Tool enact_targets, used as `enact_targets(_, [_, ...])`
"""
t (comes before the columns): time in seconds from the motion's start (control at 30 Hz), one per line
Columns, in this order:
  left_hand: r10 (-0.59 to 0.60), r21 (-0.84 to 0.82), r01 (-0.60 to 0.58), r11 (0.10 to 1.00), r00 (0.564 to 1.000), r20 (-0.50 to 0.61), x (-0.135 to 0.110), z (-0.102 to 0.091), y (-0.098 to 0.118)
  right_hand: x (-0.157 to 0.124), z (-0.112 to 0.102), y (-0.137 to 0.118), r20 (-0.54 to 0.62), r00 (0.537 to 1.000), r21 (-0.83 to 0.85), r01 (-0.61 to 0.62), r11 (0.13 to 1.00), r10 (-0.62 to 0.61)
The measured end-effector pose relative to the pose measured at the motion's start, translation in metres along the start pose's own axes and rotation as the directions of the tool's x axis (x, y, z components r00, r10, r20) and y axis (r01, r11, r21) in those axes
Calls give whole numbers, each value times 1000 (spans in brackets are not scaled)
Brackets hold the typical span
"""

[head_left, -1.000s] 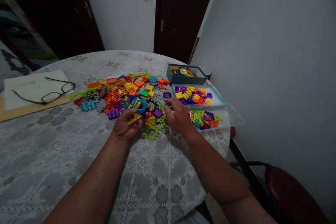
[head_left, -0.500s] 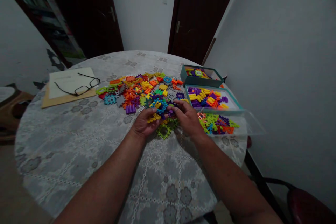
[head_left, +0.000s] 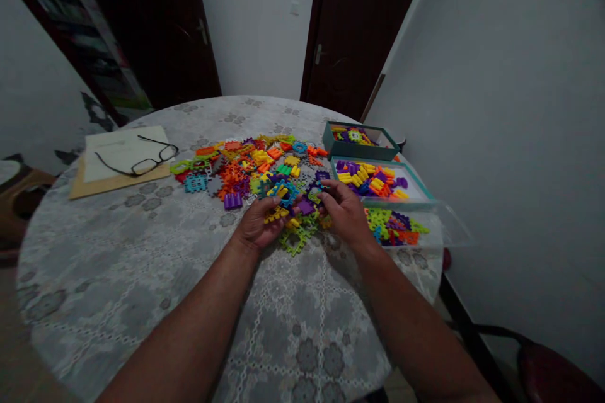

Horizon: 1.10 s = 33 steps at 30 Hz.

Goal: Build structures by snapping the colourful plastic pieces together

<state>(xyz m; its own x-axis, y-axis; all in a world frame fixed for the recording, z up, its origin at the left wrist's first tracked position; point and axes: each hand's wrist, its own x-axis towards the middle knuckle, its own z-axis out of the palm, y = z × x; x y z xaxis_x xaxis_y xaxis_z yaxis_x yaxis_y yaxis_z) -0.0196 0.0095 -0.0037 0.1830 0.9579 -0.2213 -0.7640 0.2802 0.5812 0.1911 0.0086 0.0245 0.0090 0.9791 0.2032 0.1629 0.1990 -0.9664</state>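
Observation:
My left hand (head_left: pixel 259 221) is closed round a joined cluster of toothed plastic building pieces, with a blue ring piece (head_left: pixel 287 191) on top and a yellow piece (head_left: pixel 274 214) near the thumb. Just to the right, my right hand (head_left: pixel 346 211) has its thumb and forefinger bent together at the edge of a small green and dark purple piece (head_left: pixel 314 194), which they seem to pinch. A purple piece (head_left: pixel 306 207) lies between the hands; whether it is joined to the cluster is unclear. Below them rests a lime-green toothed piece (head_left: pixel 293 242) on the table.
A heap of mixed building pieces (head_left: pixel 231 170) spreads beyond my hands. At right stand a dark green box (head_left: pixel 362 150), a shallow tray (head_left: pixel 416 186) of connectors and a clear lid (head_left: pixel 454 227) beside more pieces. Glasses (head_left: pixel 144 167) lie on paper (head_left: pixel 104 160) on the patterned tablecloth (head_left: pixel 189 302).
My right hand has drawn slightly away from the left, and more of the purple and green pieces shows between them. My left hand keeps its hold on the cluster. The view has shifted slightly.

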Motion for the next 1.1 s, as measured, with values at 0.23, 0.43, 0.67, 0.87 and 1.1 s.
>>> enact_targets(0.23, [24,-9,-25,1000,995,-95,4,-2,0,17,-39,-15,88,992,-84,-84,993,91])
enact_targets(0.43, [30,-3,-31,1000,990,-141,4,1,0,66,-71,-26,181,964,-281,-141,949,197])
enact_targets(0.67, [15,-3,-15,1000,989,-150,4,1,2,151,-77,-34,-225,966,-182,-169,969,127])
enact_targets(0.87, [-8,40,13,999,993,-122,6,-1,1,117,-46,-29,-64,994,-313,-100,944,84])
enact_targets(1.1, [7,111,-3,994,999,-41,1,4,0,22,3,-25,262,965,-311,95,946,-11])
